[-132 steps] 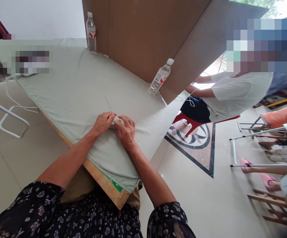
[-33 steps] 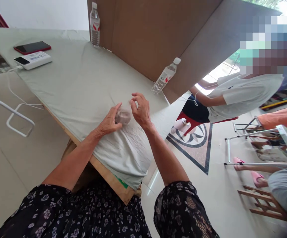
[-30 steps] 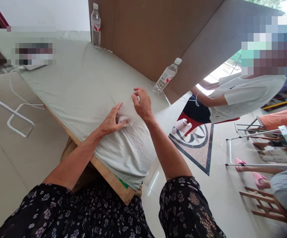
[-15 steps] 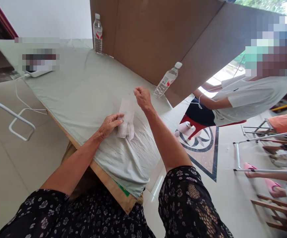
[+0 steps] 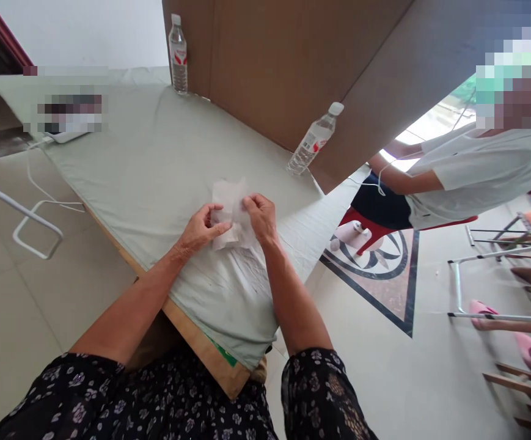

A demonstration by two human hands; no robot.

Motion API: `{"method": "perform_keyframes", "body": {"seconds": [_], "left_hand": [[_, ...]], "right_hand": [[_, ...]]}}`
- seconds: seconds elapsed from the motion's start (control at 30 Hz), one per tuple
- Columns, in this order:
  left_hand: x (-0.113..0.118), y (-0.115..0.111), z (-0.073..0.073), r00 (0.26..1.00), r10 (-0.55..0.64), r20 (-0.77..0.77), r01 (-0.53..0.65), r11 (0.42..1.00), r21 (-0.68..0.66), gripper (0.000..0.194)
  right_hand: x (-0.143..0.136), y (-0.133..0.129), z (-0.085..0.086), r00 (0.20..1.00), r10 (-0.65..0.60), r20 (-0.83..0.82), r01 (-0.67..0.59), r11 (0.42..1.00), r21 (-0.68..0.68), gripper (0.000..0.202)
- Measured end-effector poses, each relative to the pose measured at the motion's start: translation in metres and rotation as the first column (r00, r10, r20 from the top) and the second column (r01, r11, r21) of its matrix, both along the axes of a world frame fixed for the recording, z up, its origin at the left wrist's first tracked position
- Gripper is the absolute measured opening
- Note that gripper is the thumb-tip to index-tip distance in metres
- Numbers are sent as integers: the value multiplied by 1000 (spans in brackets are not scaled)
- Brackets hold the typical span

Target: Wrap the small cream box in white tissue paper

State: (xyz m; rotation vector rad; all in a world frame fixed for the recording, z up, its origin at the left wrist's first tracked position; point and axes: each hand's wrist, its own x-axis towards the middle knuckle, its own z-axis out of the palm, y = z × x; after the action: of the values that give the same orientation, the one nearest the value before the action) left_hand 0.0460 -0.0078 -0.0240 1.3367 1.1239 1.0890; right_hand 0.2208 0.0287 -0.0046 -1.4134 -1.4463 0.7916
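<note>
A thin, whitish tissue lies partly folded on the pale green cloth, between my hands. My left hand grips its left side, thumb on top and fingers curled at the edge. At the right edge, my right hand pinches the sheet between thumb and fingers. The lower part of the tissue looks creased, and its exact layers cannot be made out.
A cloth-covered table has one water bottle upright at the back and another water bottle nearer right, by a cardboard panel. A seated person in a white shirt is at right. A blurred-out device lies left.
My right hand has come down and left onto the tissue, pinching its right side. The tissue's lower part is now less spread out. The view has shifted slightly.
</note>
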Motion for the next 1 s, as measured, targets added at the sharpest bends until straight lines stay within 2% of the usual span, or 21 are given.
{"method": "perform_keyframes", "body": {"seconds": [0.07,0.13,0.23,0.3,0.37,0.47,0.57,0.7,0.83,1.0], "left_hand": [[2,0,-1,990,59,-128,-55,998,32,64],[3,1,-1,955,148,-256,-127,987,97,49],[1,3,-1,901,240,-361,-181,965,190,16],[-3,5,-2,891,288,-351,-218,950,224,6],[-10,7,-2,882,373,-289,-311,920,237,8],[-21,11,-4,827,519,-217,-483,853,201,7],[-29,15,-4,780,571,-256,-547,821,164,7],[-29,17,-2,763,560,-323,-543,826,149,8],[-27,14,1,781,532,-329,-513,845,150,15],[-27,13,2,827,429,-363,-407,903,138,48]], "right_hand": [[0,-3,-3,955,46,-293,-68,996,-64,34],[-1,-7,-4,891,70,-448,-131,986,-106,41],[0,-12,-5,854,47,-518,-116,988,-101,44],[4,-11,-6,845,10,-535,-65,994,-85,42],[11,-9,-9,844,-52,-533,7,996,-87,39],[22,-4,-14,855,-163,-493,123,986,-114,35],[27,0,-17,861,-236,-451,191,971,-144,30],[27,2,-19,853,-280,-441,217,958,-190,22],[27,2,-23,850,-274,-450,217,960,-175,20],[29,4,-26,862,-257,-437,206,965,-161,22]]}}
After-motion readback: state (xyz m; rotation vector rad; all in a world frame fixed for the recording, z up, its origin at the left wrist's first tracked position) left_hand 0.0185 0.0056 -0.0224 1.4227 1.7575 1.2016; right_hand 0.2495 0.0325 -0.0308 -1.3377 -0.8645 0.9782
